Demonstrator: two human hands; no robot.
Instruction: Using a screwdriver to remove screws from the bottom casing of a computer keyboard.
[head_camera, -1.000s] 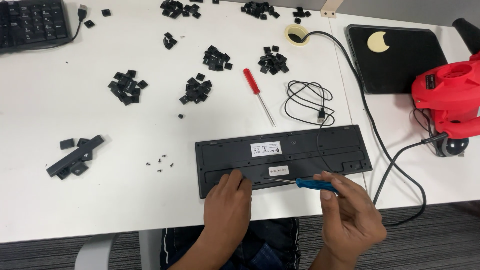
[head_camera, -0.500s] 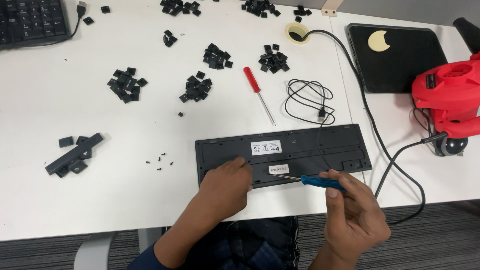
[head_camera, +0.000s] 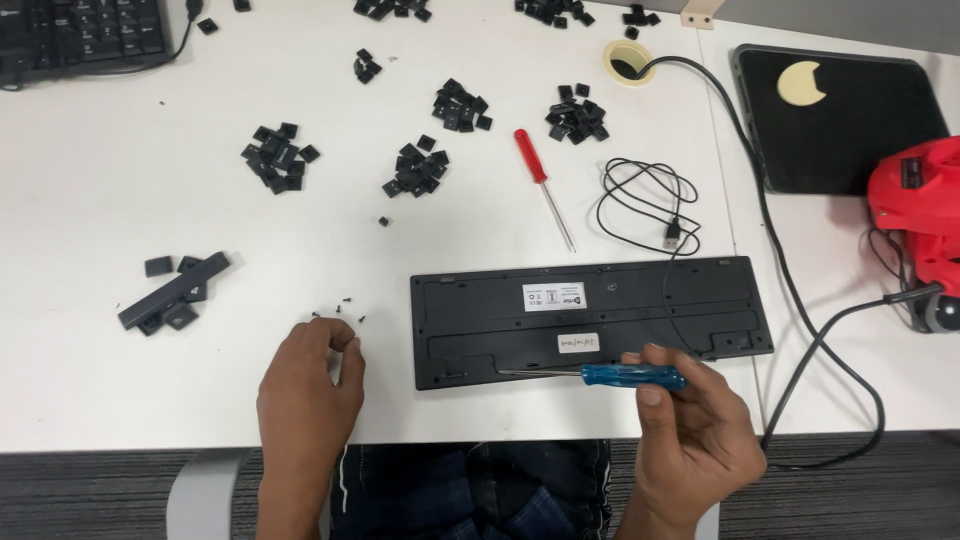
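Note:
A black keyboard (head_camera: 640, 300) lies face down on the white table (head_camera: 120, 200), its underside up with two labels. My right hand (head_camera: 695, 430) holds a blue-handled screwdriver (head_camera: 632, 375) level, its shaft pointing left over the keyboard's near edge. My left hand (head_camera: 305, 395) rests on the table left of the keyboard, fingertips curled beside a few tiny black screws (head_camera: 340, 315). I cannot tell whether the fingers pinch a screw.
Several piles of loose black keycaps (head_camera: 420, 170) dot the table. A red-handled screwdriver (head_camera: 542, 185) and coiled cable (head_camera: 650, 205) lie behind the keyboard. A long black key bar (head_camera: 172, 290) sits left, a second keyboard (head_camera: 80, 35) far left, a red blower (head_camera: 915, 215) right.
My left hand has left the keyboard's near edge and moved left to the small screws on the table. The right hand keeps the blue screwdriver nearly still.

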